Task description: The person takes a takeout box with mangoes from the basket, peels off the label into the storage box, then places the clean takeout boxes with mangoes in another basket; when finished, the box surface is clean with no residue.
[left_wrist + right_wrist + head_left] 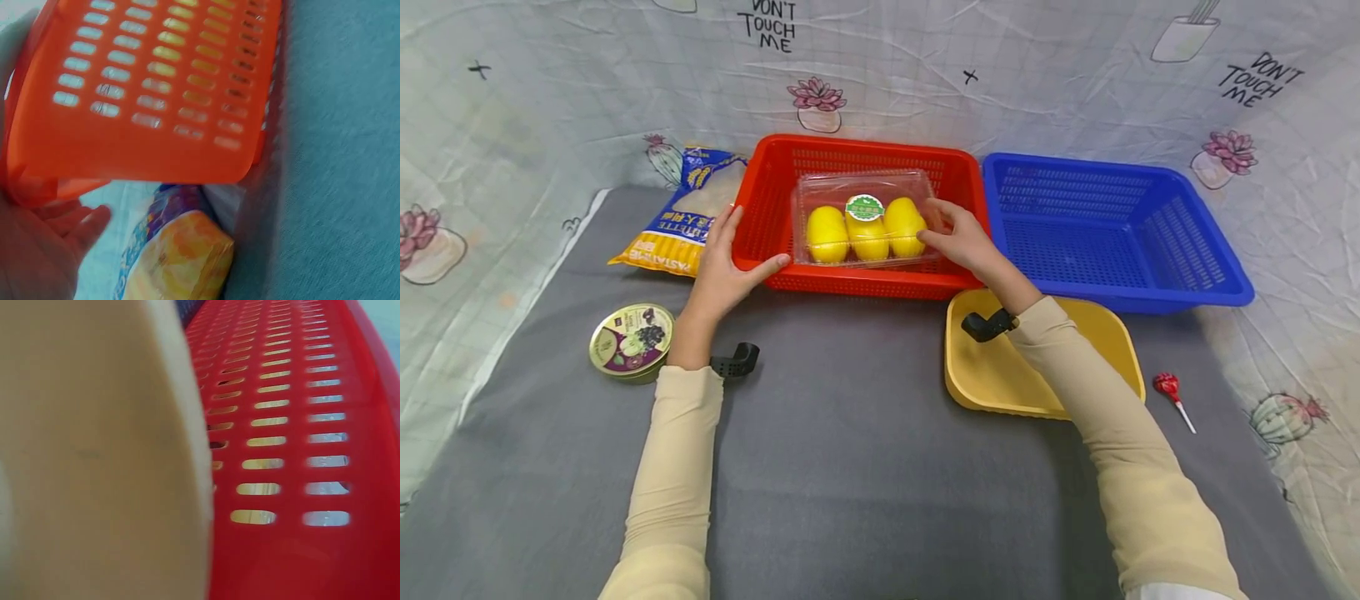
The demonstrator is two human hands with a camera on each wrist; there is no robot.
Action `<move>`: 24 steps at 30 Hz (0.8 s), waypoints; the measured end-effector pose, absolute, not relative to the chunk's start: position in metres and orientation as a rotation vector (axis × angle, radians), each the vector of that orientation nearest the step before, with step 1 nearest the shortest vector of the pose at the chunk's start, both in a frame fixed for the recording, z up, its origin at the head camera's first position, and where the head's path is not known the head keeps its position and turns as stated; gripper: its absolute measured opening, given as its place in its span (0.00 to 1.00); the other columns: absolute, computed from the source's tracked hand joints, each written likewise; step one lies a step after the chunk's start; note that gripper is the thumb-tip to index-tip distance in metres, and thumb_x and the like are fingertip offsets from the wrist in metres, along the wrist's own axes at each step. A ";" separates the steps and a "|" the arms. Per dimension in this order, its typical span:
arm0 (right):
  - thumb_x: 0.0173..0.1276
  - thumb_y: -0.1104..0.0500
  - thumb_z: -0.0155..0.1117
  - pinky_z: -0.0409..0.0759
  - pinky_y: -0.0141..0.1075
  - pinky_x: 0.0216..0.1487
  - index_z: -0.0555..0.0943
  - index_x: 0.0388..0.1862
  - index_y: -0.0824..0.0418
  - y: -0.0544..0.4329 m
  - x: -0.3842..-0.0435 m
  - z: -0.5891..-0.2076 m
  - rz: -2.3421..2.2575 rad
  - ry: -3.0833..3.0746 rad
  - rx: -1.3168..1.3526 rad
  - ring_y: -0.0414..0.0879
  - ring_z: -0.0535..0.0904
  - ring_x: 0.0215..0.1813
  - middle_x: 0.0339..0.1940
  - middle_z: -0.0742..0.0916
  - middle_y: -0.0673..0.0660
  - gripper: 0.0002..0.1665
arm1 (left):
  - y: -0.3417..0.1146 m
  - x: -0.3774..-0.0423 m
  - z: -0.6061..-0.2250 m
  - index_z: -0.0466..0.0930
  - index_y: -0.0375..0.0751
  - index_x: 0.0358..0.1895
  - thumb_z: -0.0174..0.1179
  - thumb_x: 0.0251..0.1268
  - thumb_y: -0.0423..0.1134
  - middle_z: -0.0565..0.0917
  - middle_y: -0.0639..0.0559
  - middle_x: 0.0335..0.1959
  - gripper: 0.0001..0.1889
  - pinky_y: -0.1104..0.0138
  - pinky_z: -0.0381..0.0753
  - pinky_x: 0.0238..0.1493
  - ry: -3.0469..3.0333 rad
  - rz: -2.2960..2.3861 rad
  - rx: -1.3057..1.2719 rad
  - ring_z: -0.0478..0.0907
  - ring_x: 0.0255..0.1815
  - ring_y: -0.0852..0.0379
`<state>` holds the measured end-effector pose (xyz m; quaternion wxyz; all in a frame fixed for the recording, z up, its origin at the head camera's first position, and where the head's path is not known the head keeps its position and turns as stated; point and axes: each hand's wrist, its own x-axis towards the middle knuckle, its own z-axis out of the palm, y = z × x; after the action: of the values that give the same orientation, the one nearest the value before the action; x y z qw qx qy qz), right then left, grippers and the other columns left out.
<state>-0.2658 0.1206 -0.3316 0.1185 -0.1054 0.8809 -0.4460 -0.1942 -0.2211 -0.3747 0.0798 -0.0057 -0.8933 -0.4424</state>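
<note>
A clear plastic box (880, 183) of three yellow fruits with a round green-and-white label lies inside the red basket (865, 283). At the box's right end, my right hand (966, 242) pinches its edge between bent fingers and thumb. My left hand (718, 271) is spread at the basket's front left corner, its thumb over the rim beside the box and its fingers along the outside. In the left wrist view, those fingers (87, 231) show by the red rim. The right wrist view shows the basket's slotted wall (281, 562), with the right hand out of view.
A blue-and-yellow pasta bag (662, 242) leans left of the red basket, near a round tin (632, 337). To the right is a blue basket (1067, 250). A yellow tray (1000, 383) lies under the right forearm, with a red lollipop (1167, 383) beyond it.
</note>
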 end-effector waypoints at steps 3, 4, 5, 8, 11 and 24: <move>0.71 0.55 0.60 0.62 0.48 0.73 0.58 0.77 0.60 0.120 -0.268 -0.333 -1.278 2.593 -0.264 0.54 0.58 0.76 0.76 0.64 0.60 0.39 | -0.223 -0.194 -0.373 0.46 0.48 0.79 0.68 0.53 0.60 0.44 0.50 0.80 0.55 0.41 0.54 0.72 -2.717 -1.326 -0.027 0.44 0.79 0.44; 0.72 0.54 0.60 0.61 0.48 0.74 0.57 0.77 0.60 0.119 -0.268 -0.334 -1.271 2.597 -0.253 0.54 0.57 0.77 0.77 0.64 0.59 0.40 | -0.224 -0.194 -0.372 0.45 0.49 0.79 0.69 0.52 0.60 0.43 0.51 0.80 0.55 0.41 0.54 0.72 -2.725 -1.327 -0.033 0.43 0.79 0.45; 0.72 0.54 0.59 0.60 0.48 0.74 0.56 0.78 0.60 0.119 -0.269 -0.335 -1.269 2.595 -0.242 0.53 0.56 0.77 0.77 0.63 0.59 0.40 | -0.224 -0.194 -0.372 0.45 0.49 0.79 0.70 0.51 0.60 0.43 0.51 0.80 0.56 0.41 0.54 0.72 -2.733 -1.326 -0.037 0.43 0.79 0.45; 0.73 0.52 0.58 0.57 0.49 0.75 0.48 0.80 0.58 0.119 -0.271 -0.337 -1.266 2.578 -0.206 0.53 0.53 0.78 0.79 0.58 0.58 0.45 | -0.224 -0.195 -0.372 0.43 0.51 0.80 0.71 0.49 0.61 0.42 0.52 0.80 0.58 0.41 0.55 0.71 -2.745 -1.326 -0.048 0.43 0.79 0.45; 0.73 0.51 0.57 0.54 0.51 0.76 0.41 0.81 0.58 0.120 -0.271 -0.337 -1.261 2.552 -0.192 0.54 0.51 0.79 0.80 0.54 0.58 0.48 | -0.223 -0.195 -0.372 0.43 0.51 0.80 0.72 0.48 0.61 0.42 0.52 0.80 0.59 0.41 0.54 0.72 -2.746 -1.321 -0.052 0.43 0.79 0.45; 0.72 0.48 0.58 0.68 0.49 0.70 0.44 0.79 0.59 0.114 -0.269 -0.335 -1.212 2.489 -0.114 0.56 0.65 0.68 0.75 0.64 0.63 0.48 | -0.227 -0.194 -0.378 0.42 0.53 0.80 0.71 0.47 0.62 0.42 0.49 0.80 0.60 0.40 0.54 0.71 -2.755 -1.315 -0.018 0.44 0.78 0.42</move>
<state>-0.2690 0.1140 -0.3350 0.1844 -0.0403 0.8829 -0.4299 -0.1938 -0.2272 -0.3775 0.0443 -0.0058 -0.9016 -0.4302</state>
